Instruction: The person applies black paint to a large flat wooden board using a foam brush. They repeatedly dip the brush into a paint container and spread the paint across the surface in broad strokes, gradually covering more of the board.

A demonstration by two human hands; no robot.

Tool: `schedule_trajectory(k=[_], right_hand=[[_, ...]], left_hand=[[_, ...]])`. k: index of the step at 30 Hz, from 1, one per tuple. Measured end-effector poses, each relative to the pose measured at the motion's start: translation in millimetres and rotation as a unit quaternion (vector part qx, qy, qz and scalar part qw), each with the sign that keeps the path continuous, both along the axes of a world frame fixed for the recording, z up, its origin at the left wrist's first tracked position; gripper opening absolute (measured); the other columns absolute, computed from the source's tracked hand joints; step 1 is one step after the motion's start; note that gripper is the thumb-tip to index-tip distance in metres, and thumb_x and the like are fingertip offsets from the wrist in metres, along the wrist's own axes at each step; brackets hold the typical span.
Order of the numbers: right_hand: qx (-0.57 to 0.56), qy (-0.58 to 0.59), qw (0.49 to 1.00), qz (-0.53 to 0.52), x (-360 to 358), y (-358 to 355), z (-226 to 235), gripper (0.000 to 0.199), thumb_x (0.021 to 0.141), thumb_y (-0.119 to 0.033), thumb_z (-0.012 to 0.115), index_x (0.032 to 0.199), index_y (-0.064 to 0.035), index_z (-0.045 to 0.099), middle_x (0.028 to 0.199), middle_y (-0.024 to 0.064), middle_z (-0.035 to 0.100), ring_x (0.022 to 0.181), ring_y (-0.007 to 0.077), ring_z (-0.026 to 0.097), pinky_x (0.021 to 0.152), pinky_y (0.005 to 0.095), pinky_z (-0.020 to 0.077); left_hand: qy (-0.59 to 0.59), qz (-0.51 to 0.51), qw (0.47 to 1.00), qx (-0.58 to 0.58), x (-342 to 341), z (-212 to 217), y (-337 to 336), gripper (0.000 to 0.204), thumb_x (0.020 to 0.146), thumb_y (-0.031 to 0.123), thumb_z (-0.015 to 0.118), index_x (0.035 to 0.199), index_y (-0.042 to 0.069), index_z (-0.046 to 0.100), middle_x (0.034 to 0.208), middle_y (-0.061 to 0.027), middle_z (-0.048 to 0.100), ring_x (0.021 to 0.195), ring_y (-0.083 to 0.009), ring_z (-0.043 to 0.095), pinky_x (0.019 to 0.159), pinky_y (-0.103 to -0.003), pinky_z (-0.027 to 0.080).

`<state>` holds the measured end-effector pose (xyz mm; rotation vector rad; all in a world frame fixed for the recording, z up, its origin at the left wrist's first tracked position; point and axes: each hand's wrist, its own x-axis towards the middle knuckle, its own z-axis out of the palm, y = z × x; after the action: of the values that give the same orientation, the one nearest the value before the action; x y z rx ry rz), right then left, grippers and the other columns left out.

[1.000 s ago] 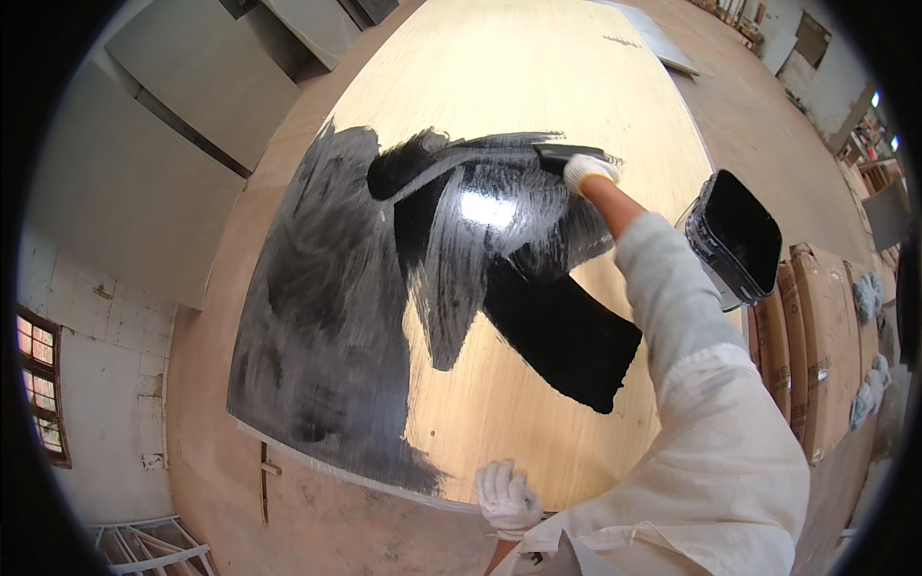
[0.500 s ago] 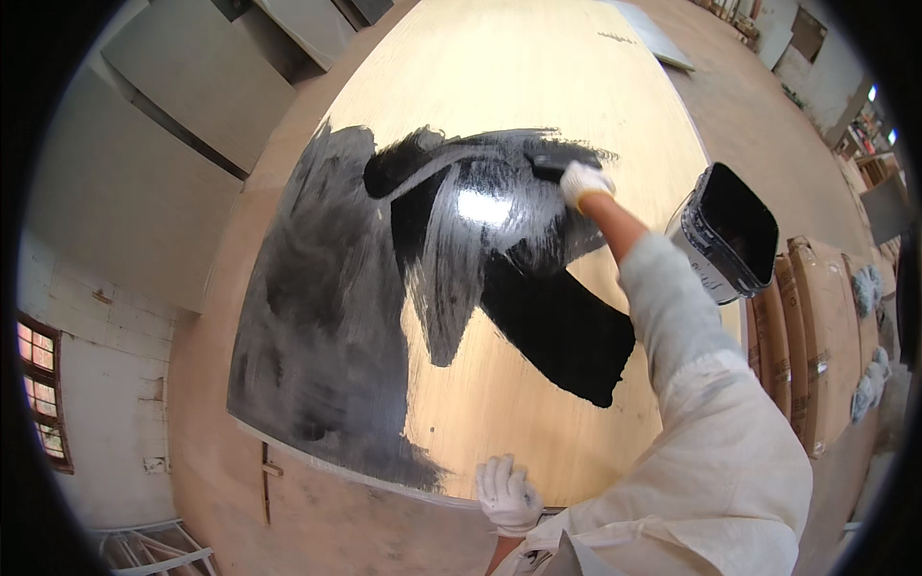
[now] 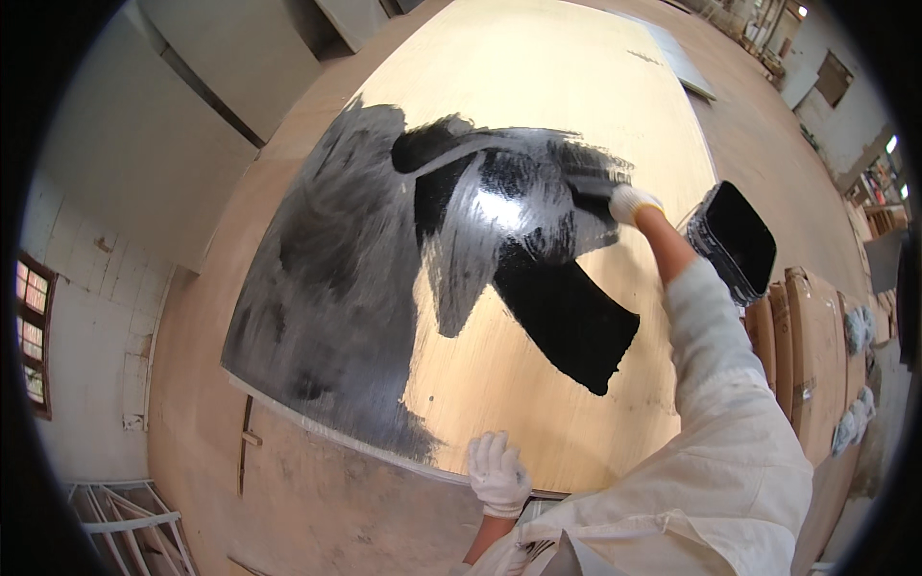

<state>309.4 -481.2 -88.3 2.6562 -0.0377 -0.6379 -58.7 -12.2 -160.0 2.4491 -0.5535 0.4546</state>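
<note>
The right hand has swept the brush along the top of the black paint, fist wrapped round its handle. Left hand presses flat, fingers together, on the board's near edge; bucket sits right.

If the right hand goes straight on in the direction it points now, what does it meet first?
The right hand points left across the wooden board, holding a brush. Straight on, it would probably meet only the wet black paint already spread there; nothing seems to stand on the board.
</note>
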Motion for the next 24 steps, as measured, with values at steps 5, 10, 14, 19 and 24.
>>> schedule_trajectory(k=[5, 10, 14, 19, 24], right_hand=[[0.082, -0.004, 0.991, -0.109, -31.3, -26.3, 62.8, 0.047, 0.091, -0.032, 0.069, 0.129, -0.0063, 0.079, 0.132, 0.0191, 0.077, 0.123, 0.0368, 0.075, 0.100, 0.0508, 0.0605], [0.047, -0.071, 0.977, -0.194, -20.1, -117.3, 48.0, 0.041, 0.091, -0.024, 0.065, 0.126, -0.0070, 0.080, 0.129, 0.0192, 0.079, 0.120, 0.0367, 0.076, 0.100, 0.0477, 0.0605], [0.149, -0.153, 0.976, -0.044, -58.0, 51.7, 52.6, 0.053, 0.091, -0.023, 0.064, 0.143, -0.0238, 0.070, 0.129, 0.0175, 0.077, 0.119, 0.0388, 0.074, 0.099, 0.0492, 0.0607], [0.132, -0.122, 0.984, 0.006, -98.3, 35.9, 70.4, 0.048, 0.102, -0.032, 0.059, 0.150, -0.0368, 0.066, 0.136, 0.0126, 0.075, 0.124, 0.0346, 0.073, 0.106, 0.0453, 0.0567], [0.131, -0.117, 0.984, 0.013, 30.7, 9.0, 86.2, 0.060, 0.092, -0.018, 0.068, 0.151, -0.0310, 0.067, 0.134, 0.0173, 0.076, 0.122, 0.0385, 0.073, 0.102, 0.0457, 0.0581]], left_hand=[[-0.017, -0.005, 1.000, -0.024, -2.6, -2.1, -6.6, 0.028, 0.074, 0.002, 0.069, 0.102, 0.008, 0.068, 0.132, -0.0163, 0.069, 0.130, -0.0423, 0.060, 0.112, -0.064, 0.049], [-0.031, -0.046, 0.997, -0.057, 8.3, -6.7, -25.1, 0.025, 0.076, 0.002, 0.069, 0.100, 0.008, 0.069, 0.130, -0.0162, 0.070, 0.127, -0.0416, 0.062, 0.112, -0.063, 0.049], [-0.025, 0.012, 0.999, -0.023, 2.0, 0.7, -13.3, 0.021, 0.078, 0.003, 0.071, 0.099, 0.008, 0.068, 0.128, -0.0151, 0.071, 0.126, -0.0400, 0.064, 0.112, -0.061, 0.050], [-0.021, -0.008, 0.999, -0.046, 0.6, -1.3, -17.7, 0.019, 0.080, 0.005, 0.072, 0.098, 0.009, 0.067, 0.127, -0.0144, 0.072, 0.125, -0.0390, 0.065, 0.112, -0.059, 0.050], [-0.010, -0.011, 0.998, -0.062, 4.3, 4.4, -18.7, 0.023, 0.079, 0.002, 0.069, 0.100, 0.009, 0.065, 0.127, -0.0150, 0.069, 0.123, -0.0407, 0.064, 0.108, -0.062, 0.051]])
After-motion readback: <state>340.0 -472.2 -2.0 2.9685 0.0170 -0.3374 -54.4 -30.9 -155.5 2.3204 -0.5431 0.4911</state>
